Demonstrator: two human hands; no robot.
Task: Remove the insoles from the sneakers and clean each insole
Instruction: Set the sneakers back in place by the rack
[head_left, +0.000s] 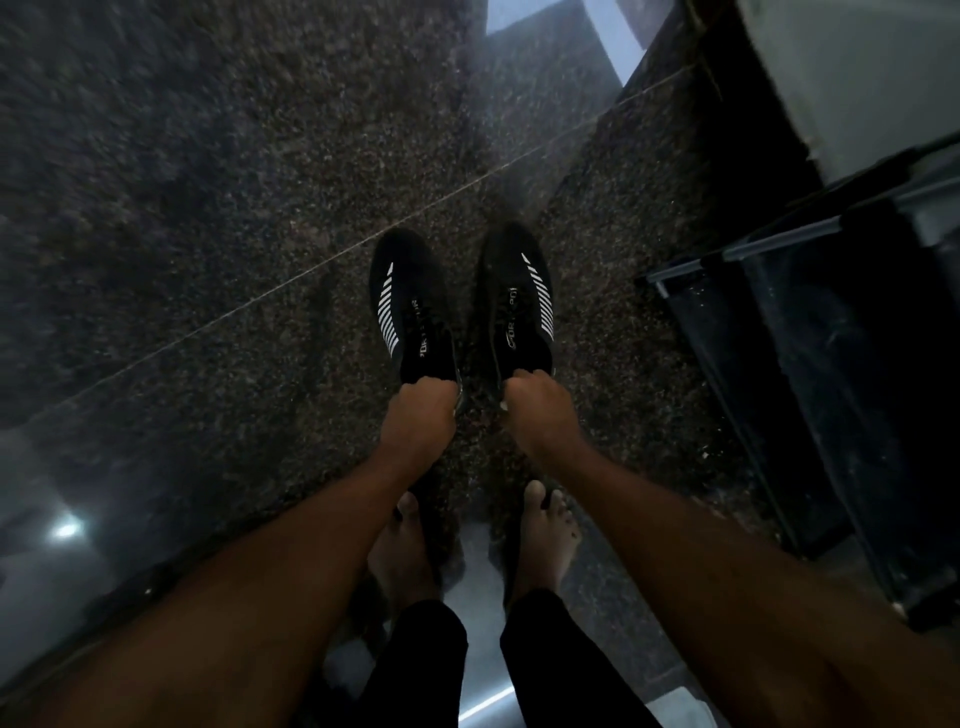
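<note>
The single wide-angle camera rides on the person's head and faces almost straight down, along both forearms, at the stone floor (208, 156). The left hand (418, 415) and right hand (543, 410), gripping the heels of the left sneaker (410, 306) and right sneaker (522, 301), fall just below mid-frame, at the far end of the outstretched arms. The bare feet (548, 530) lie nearer the bottom edge. A dark box (831, 364) cuts in at the right edge. The picture is dim and blurred.
</note>
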